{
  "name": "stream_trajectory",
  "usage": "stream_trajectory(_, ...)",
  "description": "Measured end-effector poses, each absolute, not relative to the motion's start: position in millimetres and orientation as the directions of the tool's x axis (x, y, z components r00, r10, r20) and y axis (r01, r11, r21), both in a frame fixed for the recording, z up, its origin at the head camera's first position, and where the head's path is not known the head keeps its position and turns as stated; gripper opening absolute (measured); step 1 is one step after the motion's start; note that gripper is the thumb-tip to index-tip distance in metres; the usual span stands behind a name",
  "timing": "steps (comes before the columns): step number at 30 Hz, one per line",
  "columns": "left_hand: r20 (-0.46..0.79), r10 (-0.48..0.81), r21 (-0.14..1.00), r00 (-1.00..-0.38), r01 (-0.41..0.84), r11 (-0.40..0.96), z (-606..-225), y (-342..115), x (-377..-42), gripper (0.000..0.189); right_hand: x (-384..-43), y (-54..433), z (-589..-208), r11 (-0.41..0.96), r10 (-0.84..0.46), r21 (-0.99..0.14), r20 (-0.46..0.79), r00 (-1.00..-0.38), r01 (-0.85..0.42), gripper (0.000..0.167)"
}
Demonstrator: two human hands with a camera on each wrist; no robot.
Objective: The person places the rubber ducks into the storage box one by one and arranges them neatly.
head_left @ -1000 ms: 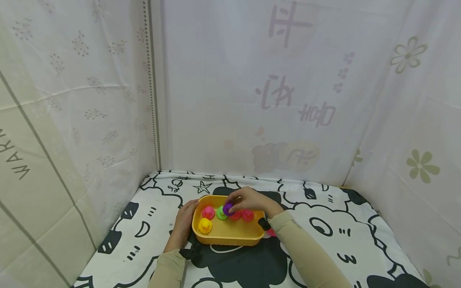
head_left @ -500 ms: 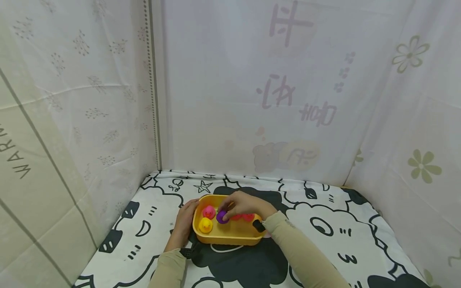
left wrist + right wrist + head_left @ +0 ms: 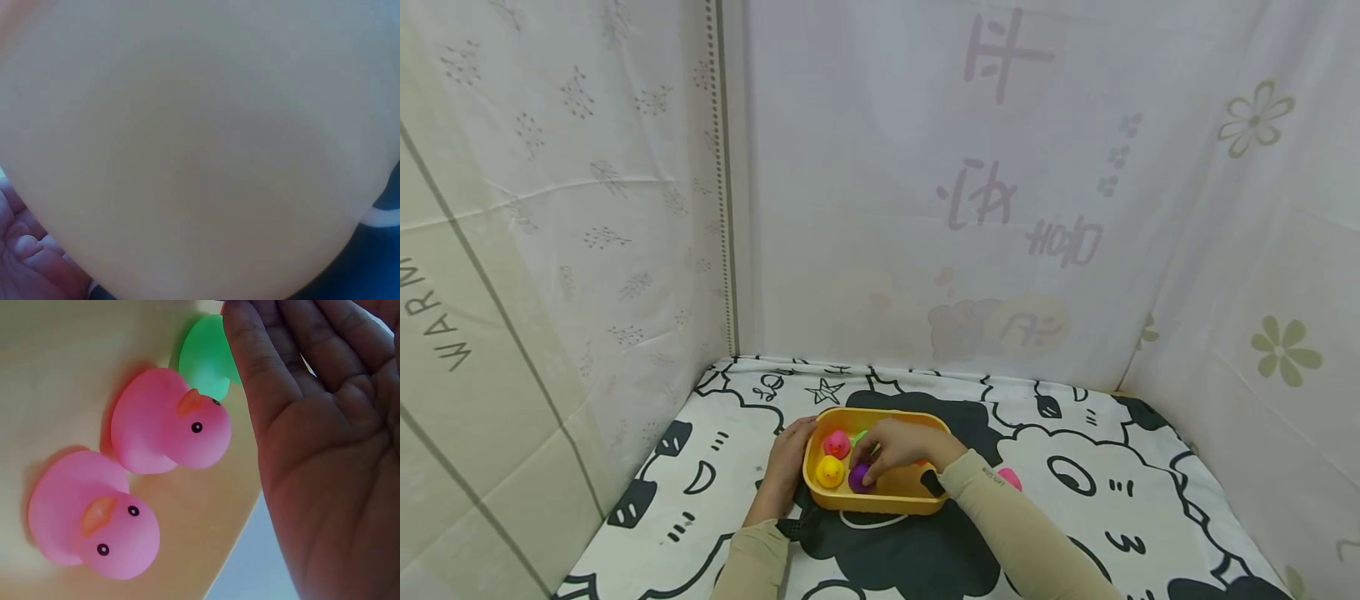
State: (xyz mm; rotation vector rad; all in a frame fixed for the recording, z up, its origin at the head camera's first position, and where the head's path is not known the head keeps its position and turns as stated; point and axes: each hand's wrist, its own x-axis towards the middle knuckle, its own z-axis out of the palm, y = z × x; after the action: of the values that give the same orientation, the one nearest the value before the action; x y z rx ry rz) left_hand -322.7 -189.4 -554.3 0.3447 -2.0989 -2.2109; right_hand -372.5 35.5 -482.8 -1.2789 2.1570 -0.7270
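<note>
A yellow plastic tray (image 3: 887, 504) holds several rubber ducks. My right hand (image 3: 898, 446) reaches into it and pinches a purple rubber duck (image 3: 861, 478) low near the front wall. Just left of that duck is a yellow duck (image 3: 830, 472), with a pink one (image 3: 837, 444) behind it. A green duck (image 3: 859, 436) is partly covered by my right hand. Two pink ducks, the nearer (image 3: 94, 512) and the farther (image 3: 169, 422), stand beside my palm in the right wrist view. My left hand (image 3: 786, 467) rests along the tray's left end, its fingers touching the rim.
A pink object (image 3: 1010, 478) lies on the cloth right of the tray, partly hidden by my sleeve. The black-and-white patterned cloth (image 3: 1120, 500) covers the table. Pale curtains (image 3: 895, 208) enclose the back and sides. The tray's wall (image 3: 187, 156) fills the left wrist view.
My right hand has carried the purple duck leftward and then toward the front of the tray, right of the yellow duck. My left hand has stayed at the tray's end.
</note>
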Motion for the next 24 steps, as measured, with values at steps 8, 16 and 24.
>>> stream_trajectory(8,-0.102,-0.201,0.994,-0.974,-0.091,-0.063,-553.6,-187.3,-322.9,0.053,-373.0,36.9,-481.7,0.409,-0.895,-0.677,-0.165,-0.415,-0.612,0.027)
stream_trajectory(16,-0.104,-0.205,0.994,-0.973,-0.092,-0.065,-552.5,-186.6,-321.7,0.053,-370.2,40.0,-476.5,0.402,-0.892,-0.674,-0.136,-0.431,-0.62,0.027)
stream_trajectory(24,-0.102,-0.213,0.994,-0.972,-0.09,-0.066,-554.0,-187.4,-321.1,0.052,-368.8,48.2,-473.8,0.405,-0.876,-0.687,-0.103,-0.471,-0.603,0.029)
